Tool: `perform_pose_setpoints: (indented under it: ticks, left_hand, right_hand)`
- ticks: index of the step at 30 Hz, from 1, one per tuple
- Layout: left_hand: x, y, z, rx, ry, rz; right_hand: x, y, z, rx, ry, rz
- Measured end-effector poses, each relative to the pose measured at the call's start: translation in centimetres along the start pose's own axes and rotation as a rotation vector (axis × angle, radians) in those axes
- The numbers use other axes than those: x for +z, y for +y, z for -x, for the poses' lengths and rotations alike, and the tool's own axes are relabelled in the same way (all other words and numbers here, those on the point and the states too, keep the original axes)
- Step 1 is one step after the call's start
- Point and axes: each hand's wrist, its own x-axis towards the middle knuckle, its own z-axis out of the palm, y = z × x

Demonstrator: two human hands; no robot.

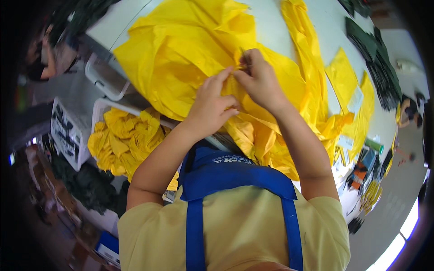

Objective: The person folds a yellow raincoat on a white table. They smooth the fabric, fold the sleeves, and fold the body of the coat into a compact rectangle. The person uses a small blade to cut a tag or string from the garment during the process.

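Observation:
A large sheet of yellow fabric [181, 58] lies bunched over the white table in front of me and hangs over its near edge. My left hand [212, 101] rests on it, fingers bent, pinching the cloth with the index fingertip near my right thumb. My right hand [260, 79] is closed around a small dark pointed tool [244, 58], which looks like thread snips. Its tip stands close to the cloth; the fingers hide most of it. Between the hands runs a ridged strip of the fabric.
A white bin [97, 108] heaped with yellow fabric [126, 140] stands left of me, near another pale bin [101, 77]. More yellow pieces [341, 77] and dark green folded cloth [379, 67] lie at the right. Assorted tools [361, 171] sit near the right edge. Other people are farther off.

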Motion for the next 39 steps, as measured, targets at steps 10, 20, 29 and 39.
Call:
perform_pose_setpoints:
  ticks: [10,20,29,39]
  left_hand:
    - [-1.2,-3.0,-5.4,-0.501,-0.523,-0.188]
    - [-0.7,-5.0,-12.1,-0.435,-0.198,0.444]
    - [-1.0,-4.6,-18.9,-0.438,-0.327,0.677]
    - [-4.4,-1.8,-19.9,-0.296,-0.515,0.610]
  right_hand:
    - [-2.6,6.4,18.9,0.170,0.133,0.199]
    - [-4.6,8.6,22.6,0.544,0.452,-0.536]
    - [-4.3,-1.1,17.3,-0.011,-0.578,0.005]
    - [-2.1,8.8,12.8,0.381,0.186,-0.043]
